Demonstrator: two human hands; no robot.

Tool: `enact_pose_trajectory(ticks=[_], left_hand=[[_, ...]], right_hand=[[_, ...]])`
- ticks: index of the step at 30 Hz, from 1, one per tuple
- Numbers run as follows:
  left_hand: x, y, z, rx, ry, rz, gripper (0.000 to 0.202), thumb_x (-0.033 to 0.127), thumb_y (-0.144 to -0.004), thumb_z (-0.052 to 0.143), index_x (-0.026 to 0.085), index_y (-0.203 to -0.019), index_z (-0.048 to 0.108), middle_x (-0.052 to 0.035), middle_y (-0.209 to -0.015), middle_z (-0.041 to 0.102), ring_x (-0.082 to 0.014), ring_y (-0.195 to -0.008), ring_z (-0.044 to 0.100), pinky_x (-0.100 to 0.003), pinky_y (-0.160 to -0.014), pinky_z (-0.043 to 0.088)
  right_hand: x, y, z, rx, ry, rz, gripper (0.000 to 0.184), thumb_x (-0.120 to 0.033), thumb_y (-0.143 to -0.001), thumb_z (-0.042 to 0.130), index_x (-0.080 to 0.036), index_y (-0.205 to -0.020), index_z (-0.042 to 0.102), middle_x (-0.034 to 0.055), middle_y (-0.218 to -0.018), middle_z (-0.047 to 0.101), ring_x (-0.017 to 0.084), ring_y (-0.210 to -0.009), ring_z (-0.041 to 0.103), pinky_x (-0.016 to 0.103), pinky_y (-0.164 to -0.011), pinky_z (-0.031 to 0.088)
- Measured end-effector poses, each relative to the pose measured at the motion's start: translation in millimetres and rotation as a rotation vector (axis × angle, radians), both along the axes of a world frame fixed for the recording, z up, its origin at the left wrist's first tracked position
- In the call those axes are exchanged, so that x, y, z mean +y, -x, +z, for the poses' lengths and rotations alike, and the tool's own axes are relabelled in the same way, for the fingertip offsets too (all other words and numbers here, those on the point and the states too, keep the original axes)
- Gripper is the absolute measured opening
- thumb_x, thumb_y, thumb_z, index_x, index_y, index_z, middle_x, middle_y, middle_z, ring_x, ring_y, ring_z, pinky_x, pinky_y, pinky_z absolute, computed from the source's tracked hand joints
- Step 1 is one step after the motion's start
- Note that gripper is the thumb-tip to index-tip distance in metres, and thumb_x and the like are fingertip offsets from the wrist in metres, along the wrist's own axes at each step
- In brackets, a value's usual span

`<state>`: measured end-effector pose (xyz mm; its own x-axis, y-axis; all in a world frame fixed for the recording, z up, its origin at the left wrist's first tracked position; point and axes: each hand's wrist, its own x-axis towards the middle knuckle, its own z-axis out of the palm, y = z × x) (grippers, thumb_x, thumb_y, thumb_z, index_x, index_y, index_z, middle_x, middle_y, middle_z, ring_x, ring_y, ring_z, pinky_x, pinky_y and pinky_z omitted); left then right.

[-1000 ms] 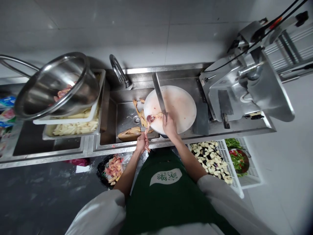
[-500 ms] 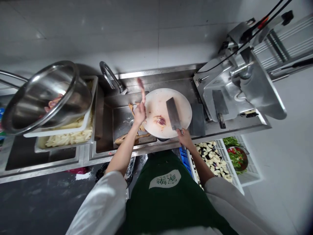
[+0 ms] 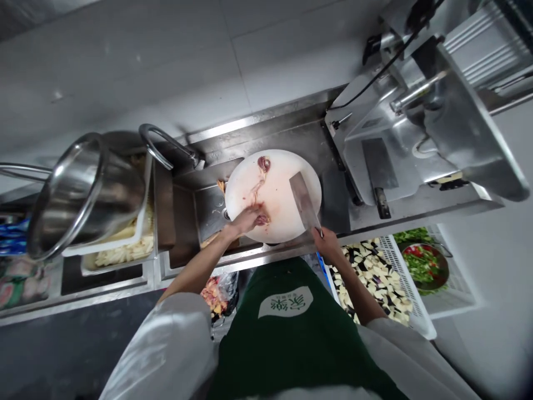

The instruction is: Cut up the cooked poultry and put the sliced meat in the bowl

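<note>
My left hand (image 3: 245, 219), up over the sink (image 3: 207, 206) half a second ago, now clamps down on the chicken piece (image 3: 262, 220) at the cutting board's (image 3: 283, 172) near edge. My right hand (image 3: 328, 244) still grips the cleaver (image 3: 303, 199), laid flat near the right edge, so the meat is pinned but uncut.

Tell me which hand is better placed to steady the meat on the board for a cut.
Left. The left hand rests on the meat at the near edge of the cutting board; the right hand is closed on the cleaver, so likely occupied.
</note>
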<state>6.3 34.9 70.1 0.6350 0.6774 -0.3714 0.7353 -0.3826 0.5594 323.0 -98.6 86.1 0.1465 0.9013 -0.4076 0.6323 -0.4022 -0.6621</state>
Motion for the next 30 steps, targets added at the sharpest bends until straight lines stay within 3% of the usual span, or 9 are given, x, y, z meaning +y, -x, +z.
enact_pose_trajectory(ticks=[4,8,10,13,15,19,23,26,30], left_hand=[[-30.2,24.1,11.3,-0.408,0.234,0.476,0.025,0.035,-0.085,0.071,0.015,-0.101,0.07,-0.0129,-0.103,0.075,-0.0231,-0.094,0.072,-0.037,-0.088,0.059],[-52.2,62.2,39.9,-0.692,0.108,1.105,0.038,0.043,-0.07,0.087,0.017,-0.083,0.062,-0.005,-0.079,0.07,-0.0161,-0.067,0.066,-0.028,-0.058,0.056],[-50.5,75.2,55.2,-0.784,0.084,1.276,0.046,0.044,-0.064,0.091,0.018,-0.075,0.055,-0.0004,-0.071,0.065,-0.0112,-0.056,0.06,-0.022,-0.046,0.048],[-34.9,77.1,64.9,-0.877,0.127,1.353,0.051,0.045,-0.058,0.094,0.017,-0.08,0.057,0.0007,-0.071,0.065,-0.0087,-0.051,0.056,-0.019,-0.042,0.043],[-22.8,65.4,56.6,-0.919,0.212,1.341,0.054,0.05,-0.061,0.092,0.017,-0.092,0.063,-0.0006,-0.073,0.067,-0.0102,-0.052,0.058,-0.021,-0.043,0.045],[-14.6,20.5,16.9,-0.792,0.285,1.311,0.05,0.05,-0.076,0.081,0.014,-0.107,0.064,-0.0037,-0.078,0.069,-0.0141,-0.06,0.063,-0.026,-0.053,0.053],[-37.6,-16.7,-3.4,-0.269,-0.032,1.199,0.037,0.034,-0.084,0.073,0.014,-0.115,0.066,-0.0105,-0.099,0.07,-0.0218,-0.089,0.068,-0.035,-0.082,0.057],[-69.6,-30.8,1.1,-0.137,-0.139,0.851,0.029,0.027,-0.09,0.062,0.017,-0.116,0.07,-0.0125,-0.122,0.063,-0.0261,-0.113,0.062,-0.039,-0.1,0.051],[-111.7,-49.7,0.0,-0.235,0.304,0.201,0.019,0.023,-0.086,0.065,0.019,-0.101,0.077,-0.0082,-0.1,0.068,-0.0248,-0.096,0.065,-0.038,-0.093,0.053]], right_hand=[[26.4,8.2,9.2,-0.035,-0.009,0.273,0.033,-0.038,-0.1,0.041,-0.019,-0.086,0.065,0.0095,-0.084,0.072,0.021,-0.08,0.066,0.026,-0.07,0.04],[51.8,38.1,16.5,-0.008,0.03,0.652,0.033,-0.037,-0.103,0.041,-0.019,-0.093,0.067,0.0107,-0.093,0.074,0.022,-0.089,0.068,0.025,-0.073,0.039],[64.2,57.3,15.3,-0.017,0.073,0.799,0.033,-0.035,-0.104,0.042,-0.018,-0.094,0.068,0.0111,-0.096,0.075,0.021,-0.091,0.069,0.025,-0.074,0.039],[83.9,75.1,9.9,-0.103,0.119,0.848,0.033,-0.035,-0.106,0.041,-0.016,-0.101,0.069,0.0131,-0.1,0.075,0.023,-0.095,0.07,0.025,-0.075,0.04],[98.0,73.6,6.8,-0.184,0.12,0.773,0.036,-0.036,-0.107,0.039,-0.015,-0.108,0.068,0.0152,-0.104,0.075,0.025,-0.098,0.07,0.026,-0.077,0.04],[121.0,48.0,4.7,-0.296,0.13,0.583,0.037,-0.036,-0.107,0.036,-0.015,-0.115,0.065,0.0168,-0.11,0.074,0.026,-0.1,0.069,0.027,-0.077,0.041],[124.2,26.5,3.9,-0.319,0.17,0.499,0.038,-0.039,-0.107,0.037,-0.015,-0.115,0.065,0.0165,-0.11,0.074,0.025,-0.1,0.068,0.027,-0.075,0.042],[117.1,23.8,1.9,-0.304,0.171,0.493,0.037,-0.039,-0.106,0.037,-0.015,-0.114,0.065,0.0163,-0.108,0.074,0.025,-0.1,0.068,0.026,-0.075,0.042],[111.6,26.6,0.5,-0.277,0.166,0.463,0.037,-0.04,-0.106,0.038,-0.015,-0.114,0.064,0.0166,-0.108,0.073,0.026,-0.1,0.067,0.026,-0.076,0.042]])
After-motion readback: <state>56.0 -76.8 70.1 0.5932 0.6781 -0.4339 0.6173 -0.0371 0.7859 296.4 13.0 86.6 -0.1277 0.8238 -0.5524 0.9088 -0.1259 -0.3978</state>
